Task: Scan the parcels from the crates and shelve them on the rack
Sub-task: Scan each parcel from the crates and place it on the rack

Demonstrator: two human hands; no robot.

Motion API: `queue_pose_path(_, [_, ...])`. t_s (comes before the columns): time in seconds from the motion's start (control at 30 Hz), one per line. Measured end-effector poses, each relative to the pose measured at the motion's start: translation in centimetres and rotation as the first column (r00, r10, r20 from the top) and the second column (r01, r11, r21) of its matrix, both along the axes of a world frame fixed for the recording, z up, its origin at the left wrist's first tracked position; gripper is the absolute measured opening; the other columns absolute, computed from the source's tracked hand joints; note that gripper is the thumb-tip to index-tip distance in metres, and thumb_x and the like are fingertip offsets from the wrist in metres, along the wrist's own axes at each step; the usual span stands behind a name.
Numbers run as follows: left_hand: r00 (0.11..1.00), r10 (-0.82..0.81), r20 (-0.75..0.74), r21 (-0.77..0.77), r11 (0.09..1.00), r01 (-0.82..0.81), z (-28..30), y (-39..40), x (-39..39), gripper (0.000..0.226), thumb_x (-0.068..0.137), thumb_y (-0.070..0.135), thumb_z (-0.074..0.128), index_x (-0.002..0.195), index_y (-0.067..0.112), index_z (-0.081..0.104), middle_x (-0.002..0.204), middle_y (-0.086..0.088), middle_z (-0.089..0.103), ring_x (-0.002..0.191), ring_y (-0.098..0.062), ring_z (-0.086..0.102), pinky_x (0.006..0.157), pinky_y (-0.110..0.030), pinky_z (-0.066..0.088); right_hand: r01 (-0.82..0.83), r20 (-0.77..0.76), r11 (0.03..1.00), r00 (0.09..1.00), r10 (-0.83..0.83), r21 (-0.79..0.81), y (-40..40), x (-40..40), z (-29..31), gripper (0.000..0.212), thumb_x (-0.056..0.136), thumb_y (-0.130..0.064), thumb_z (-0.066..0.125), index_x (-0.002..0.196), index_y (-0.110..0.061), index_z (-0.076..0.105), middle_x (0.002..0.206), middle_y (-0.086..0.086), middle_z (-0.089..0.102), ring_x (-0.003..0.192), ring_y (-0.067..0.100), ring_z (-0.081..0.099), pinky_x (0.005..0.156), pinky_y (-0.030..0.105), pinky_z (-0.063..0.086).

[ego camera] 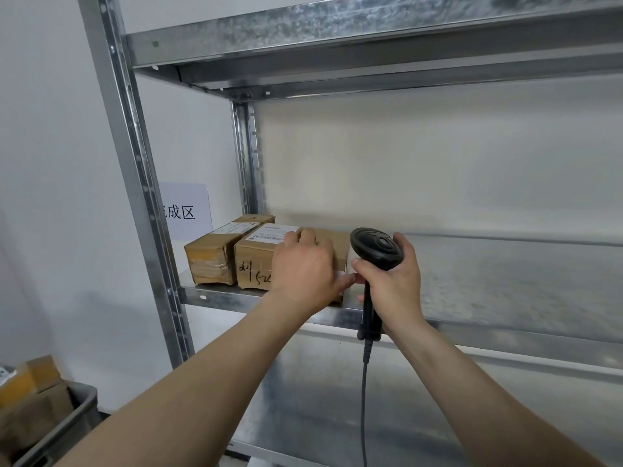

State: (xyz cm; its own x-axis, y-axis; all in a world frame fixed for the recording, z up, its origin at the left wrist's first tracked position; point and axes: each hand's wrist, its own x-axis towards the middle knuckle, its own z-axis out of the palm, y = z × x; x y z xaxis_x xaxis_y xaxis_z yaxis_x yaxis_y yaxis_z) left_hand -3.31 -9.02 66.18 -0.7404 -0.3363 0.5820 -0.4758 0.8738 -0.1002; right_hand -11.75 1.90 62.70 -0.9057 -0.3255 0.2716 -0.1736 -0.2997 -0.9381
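left hand (301,268): fingers (308,235) curled over parcel (256,261), thumb at its front | parcel: on rack shelf (472,274), touching second parcel (210,256) left of fingers | right hand (392,279): grips scanner (376,249) just right of parcel

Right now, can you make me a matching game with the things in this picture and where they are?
Things:
1. barcode scanner
2. box with handwriting
3. grey crate
4. paper sign

Places:
A. on the wall behind the rack
B. in the right hand
C. bottom left, holding parcels
D. on the shelf under the left hand

Pairs: 1-B, 2-D, 3-C, 4-A
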Motion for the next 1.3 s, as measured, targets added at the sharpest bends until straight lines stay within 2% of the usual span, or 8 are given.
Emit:
queue_pose_path(0.23, [0.999, -0.031, -0.026, 0.133, 0.991, 0.034, 0.2, 0.6, -0.1, 0.060, 0.089, 0.064, 0.055, 0.118, 0.013, 0.061, 0.123, -0.011, 0.056, 0.116, -0.036, 0.048, 0.090, -0.038, 0.042, -0.007, -0.015, 1.000, 1.000, 0.007, 0.004, 1.0, -0.5, 0.0, 0.092, 0.078, -0.012, 0.079, 0.154, -0.033, 0.033, 0.118, -0.011, 0.068, 0.090, 0.030, 0.075, 0.052, 0.031, 0.054])
queue_pose_path(0.33, [0.993, -0.021, -0.114, 0.260, 0.964, 0.051, 0.5, 0.8, 0.0, 0.052, 0.092, 0.056, 0.053, 0.120, 0.012, 0.060, 0.122, -0.013, 0.056, 0.109, -0.037, 0.051, 0.089, -0.039, 0.043, 0.001, -0.015, 1.000, 1.000, -0.001, -0.008, 1.4, -0.6, -0.1, 0.089, 0.079, -0.009, 0.078, 0.153, -0.033, 0.034, 0.114, -0.010, 0.069, 0.083, 0.037, 0.074, 0.052, 0.032, 0.052])
queue_pose_path(0.53, [0.969, -0.018, -0.246, 0.457, 0.879, 0.132, 1.0, 1.6, -0.2, 0.039, 0.101, 0.043, 0.041, 0.126, 0.014, 0.048, 0.118, -0.016, 0.055, 0.105, -0.042, 0.057, 0.087, -0.045, 0.048, 0.013, -0.018, 1.000, 1.000, -0.013, -0.018, 1.9, -0.4, 0.3, 0.088, 0.081, -0.011, 0.080, 0.152, -0.033, 0.034, 0.118, -0.008, 0.069, 0.088, 0.027, 0.076, 0.050, 0.026, 0.051])
queue_pose_path(0.7, [0.975, 0.011, -0.222, 0.418, 0.904, 0.086, 0.9, 1.7, 0.3, 0.046, 0.105, 0.042, 0.036, 0.143, 0.018, 0.039, 0.128, -0.016, 0.053, 0.108, -0.043, 0.059, 0.083, -0.045, 0.047, -0.019, -0.037, 1.000, 0.999, 0.018, -0.007, 1.4, 0.0, 0.7, 0.089, 0.078, -0.015, 0.081, 0.151, -0.035, 0.034, 0.116, -0.010, 0.069, 0.086, 0.026, 0.076, 0.050, 0.028, 0.051])
queue_pose_path(0.83, [0.978, 0.006, -0.208, 0.271, 0.961, 0.052, 0.4, 0.9, 1.2, 0.056, 0.092, 0.055, 0.034, 0.117, 0.013, 0.063, 0.115, -0.013, 0.059, 0.109, -0.039, 0.053, 0.082, -0.043, 0.046, -0.052, -0.046, 0.999, 0.998, 0.051, -0.016, 0.4, 0.7, 0.9, 0.098, 0.064, -0.028, 0.079, 0.151, -0.038, 0.034, 0.119, -0.008, 0.069, 0.091, 0.029, 0.075, 0.049, 0.029, 0.051])
queue_pose_path(0.93, [0.986, 0.013, -0.165, 0.202, 0.979, 0.021, 0.2, -0.1, 1.9, 0.076, 0.074, 0.068, 0.025, 0.116, 0.019, 0.065, 0.117, -0.007, 0.062, 0.115, -0.035, 0.051, 0.088, -0.043, 0.043, -0.063, -0.054, 0.998, 0.997, 0.062, -0.024, -0.2, 0.9, 0.9, 0.099, 0.064, -0.027, 0.080, 0.151, -0.036, 0.035, 0.120, -0.005, 0.069, 0.090, 0.031, 0.074, 0.050, 0.030, 0.051])
queue_pose_path(1.17, [0.997, 0.003, -0.079, 0.274, 0.961, 0.019, 0.0, -2.2, 2.4, 0.070, 0.078, 0.063, 0.047, 0.136, 0.024, 0.055, 0.131, -0.006, 0.057, 0.125, -0.032, 0.049, 0.103, -0.047, 0.041, -0.055, -0.055, 0.998, 0.997, 0.056, 0.011, -0.8, 0.8, 0.7, 0.091, 0.079, -0.013, 0.081, 0.153, -0.033, 0.033, 0.117, -0.008, 0.068, 0.080, 0.029, 0.073, 0.052, 0.031, 0.054])
queue_pose_path(1.3, [0.998, 0.014, -0.059, 0.207, 0.978, -0.002, -0.2, -2.4, 2.0, 0.062, 0.085, 0.060, 0.058, 0.137, 0.026, 0.051, 0.135, -0.002, 0.054, 0.130, -0.029, 0.046, 0.104, -0.048, 0.036, -0.051, -0.056, 0.999, 0.997, 0.052, 0.018, -1.1, 0.7, 0.6, 0.091, 0.079, -0.010, 0.079, 0.154, -0.032, 0.033, 0.117, -0.010, 0.067, 0.081, 0.028, 0.073, 0.053, 0.032, 0.054])
